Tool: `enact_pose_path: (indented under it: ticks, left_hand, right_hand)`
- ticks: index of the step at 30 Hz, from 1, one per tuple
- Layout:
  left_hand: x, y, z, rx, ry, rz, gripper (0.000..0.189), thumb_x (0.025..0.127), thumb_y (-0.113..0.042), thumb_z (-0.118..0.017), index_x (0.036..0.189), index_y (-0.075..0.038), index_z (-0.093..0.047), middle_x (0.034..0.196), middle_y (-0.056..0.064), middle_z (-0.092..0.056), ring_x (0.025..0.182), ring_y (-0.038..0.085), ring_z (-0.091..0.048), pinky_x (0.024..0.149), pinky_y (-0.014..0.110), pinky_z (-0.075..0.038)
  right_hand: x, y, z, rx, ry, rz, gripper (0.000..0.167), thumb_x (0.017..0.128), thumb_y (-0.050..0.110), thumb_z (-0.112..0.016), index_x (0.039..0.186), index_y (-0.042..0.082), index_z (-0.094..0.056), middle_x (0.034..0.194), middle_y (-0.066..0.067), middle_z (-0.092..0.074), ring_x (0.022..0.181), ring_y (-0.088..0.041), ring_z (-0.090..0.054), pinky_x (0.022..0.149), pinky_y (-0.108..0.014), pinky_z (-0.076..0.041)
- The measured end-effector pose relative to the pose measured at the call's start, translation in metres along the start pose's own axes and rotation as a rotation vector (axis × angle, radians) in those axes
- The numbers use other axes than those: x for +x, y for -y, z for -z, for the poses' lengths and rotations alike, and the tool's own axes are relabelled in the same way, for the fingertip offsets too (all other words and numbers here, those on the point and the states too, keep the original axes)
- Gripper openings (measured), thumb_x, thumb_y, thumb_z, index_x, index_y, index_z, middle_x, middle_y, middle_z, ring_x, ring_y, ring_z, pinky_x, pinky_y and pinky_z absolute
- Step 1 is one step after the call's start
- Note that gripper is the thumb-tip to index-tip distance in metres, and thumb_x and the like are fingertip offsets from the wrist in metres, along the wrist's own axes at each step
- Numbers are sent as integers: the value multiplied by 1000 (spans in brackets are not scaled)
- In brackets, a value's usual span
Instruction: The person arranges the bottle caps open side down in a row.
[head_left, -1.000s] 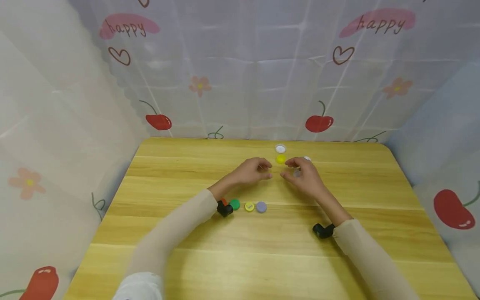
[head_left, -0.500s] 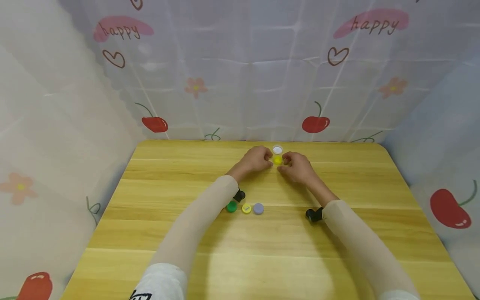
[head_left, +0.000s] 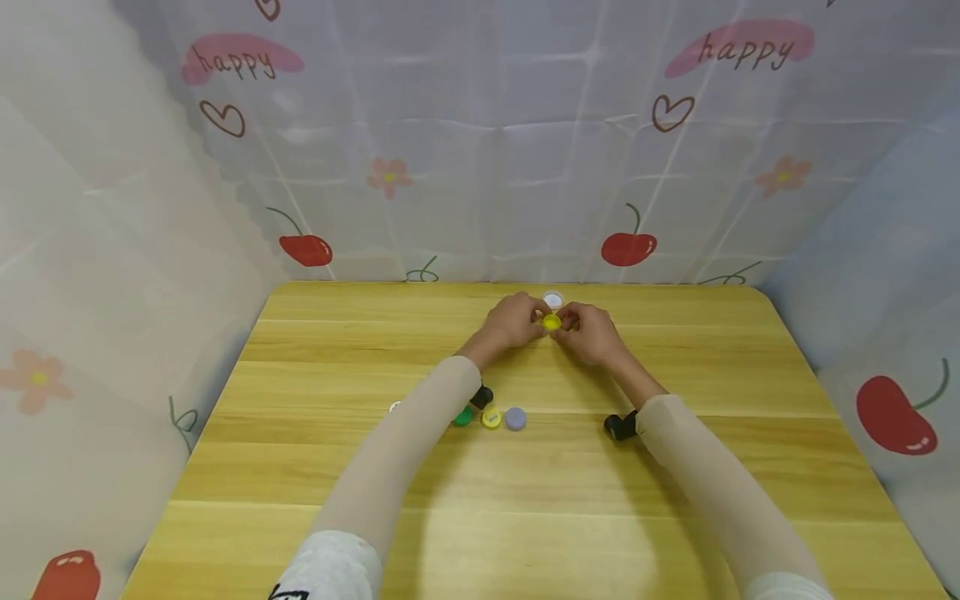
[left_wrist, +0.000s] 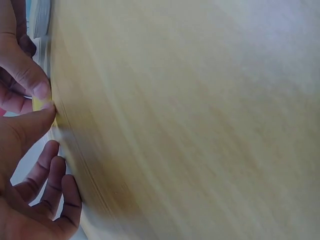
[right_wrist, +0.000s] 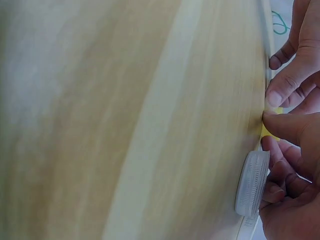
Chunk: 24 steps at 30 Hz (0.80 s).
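Note:
A small yellow bottle cap [head_left: 552,322] is between my two hands near the far edge of the table, its hollow side showing. My left hand [head_left: 513,321] pinches its left edge with thumb and fingertips. From the other side, my right hand [head_left: 591,335] pinches its right edge. In the left wrist view a sliver of the yellow cap [left_wrist: 37,104] shows between the two thumbs; the fingers hide most of it. Just behind it lies a white cap [head_left: 552,300]. Beside my right hand stands a clear ridged lid [right_wrist: 252,183] in the right wrist view.
Nearer on the wooden table [head_left: 525,517] lie a green cap [head_left: 463,417], a yellow printed cap [head_left: 491,418] and a lilac cap [head_left: 516,418] in a row. A white cap [head_left: 395,406] peeks out behind the left sleeve [head_left: 408,442]. A patterned curtain [head_left: 487,192] hangs behind the table.
Both hands have moved toward the far edge and closed in on the yellow cap from either side. Apart from it a second ago, their fingertips now pinch it.

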<state>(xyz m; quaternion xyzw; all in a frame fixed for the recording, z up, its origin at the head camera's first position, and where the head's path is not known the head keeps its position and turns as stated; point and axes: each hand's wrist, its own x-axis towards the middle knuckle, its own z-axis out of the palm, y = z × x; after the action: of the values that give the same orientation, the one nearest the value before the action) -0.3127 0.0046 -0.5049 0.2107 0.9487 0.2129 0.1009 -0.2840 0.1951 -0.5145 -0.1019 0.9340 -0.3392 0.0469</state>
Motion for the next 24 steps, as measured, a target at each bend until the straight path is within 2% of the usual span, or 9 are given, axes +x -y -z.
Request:
enact_pose_path:
  ticks: [4,7,13,18,24]
  left_hand:
    - [0,1,0,-13,6,-18,37,103,-31,-75,139,-25,-73,120,5,-68,110,20,-66,93,38,-59]
    - [-3,5,3,-25,22,-62,39,103,-31,-76,140,-22,-73,122,5,-70,112,21,-67,97,38,-59]
    - [-24,16,12,-116,36,-177,42,100,-33,-79,139,-19,-74,122,2,-70,113,19,-68,98,36,-58]
    - [-53,16,10,-180,-5,-256,42,100,-35,-79,138,-19,-74,116,-3,-70,108,13,-66,93,30,-57]
    - [-105,4,8,-218,-61,-324,40,99,-35,-80,135,-19,-76,111,-6,-71,101,8,-65,88,24,-56]
  right_hand:
    - [-1,0,2,6,-6,26,30,99,19,-78,123,1,-72,102,-15,-74,86,-26,-63,80,-37,-50]
    - [-2,-2,3,-5,0,93,29,98,18,-79,121,0,-74,100,-14,-74,82,-24,-62,77,-34,-49]
    - [-17,-2,6,22,2,222,28,96,17,-81,120,4,-76,99,-10,-74,74,-18,-54,69,-29,-44]
    - [-43,2,9,126,6,277,29,94,19,-85,120,11,-75,99,-7,-72,73,-19,-51,66,-25,-42]
    - [-83,11,5,248,18,359,28,91,16,-88,115,19,-74,95,-8,-66,74,-23,-50,65,-24,-40]
